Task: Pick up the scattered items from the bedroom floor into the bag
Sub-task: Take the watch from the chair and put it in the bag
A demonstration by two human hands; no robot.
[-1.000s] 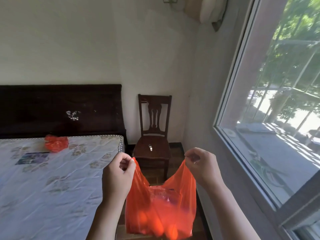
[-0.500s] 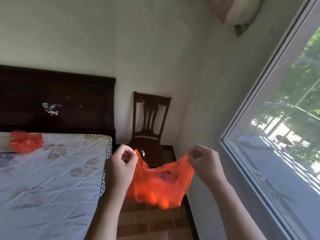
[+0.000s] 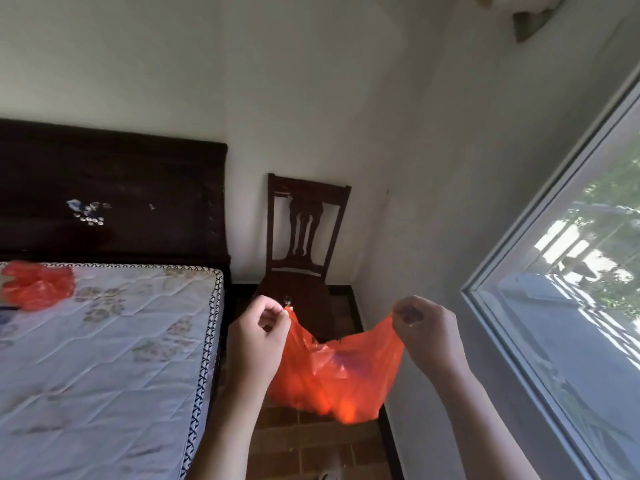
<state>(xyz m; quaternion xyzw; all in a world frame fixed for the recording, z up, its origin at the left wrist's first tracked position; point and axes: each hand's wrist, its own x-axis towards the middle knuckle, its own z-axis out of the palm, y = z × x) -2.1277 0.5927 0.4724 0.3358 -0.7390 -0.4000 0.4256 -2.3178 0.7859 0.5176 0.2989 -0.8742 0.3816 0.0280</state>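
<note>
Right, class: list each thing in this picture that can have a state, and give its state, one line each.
orange bag: held up, mouth stretched between both hands
left hand: pinching the bag's left edge
right hand: pinching the bag's right edge
crumpled orange bag: lying on the mattress
chair: upright against the wall
window: shut, apparently

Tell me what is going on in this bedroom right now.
A person stands between the bed and the window, holding an orange plastic bag in the air. The left hand and the right hand each pinch one top corner, spreading its mouth. It sags as if something is inside. A second orange bag lies crumpled on the mattress, and a wooden chair stands in the corner.
</note>
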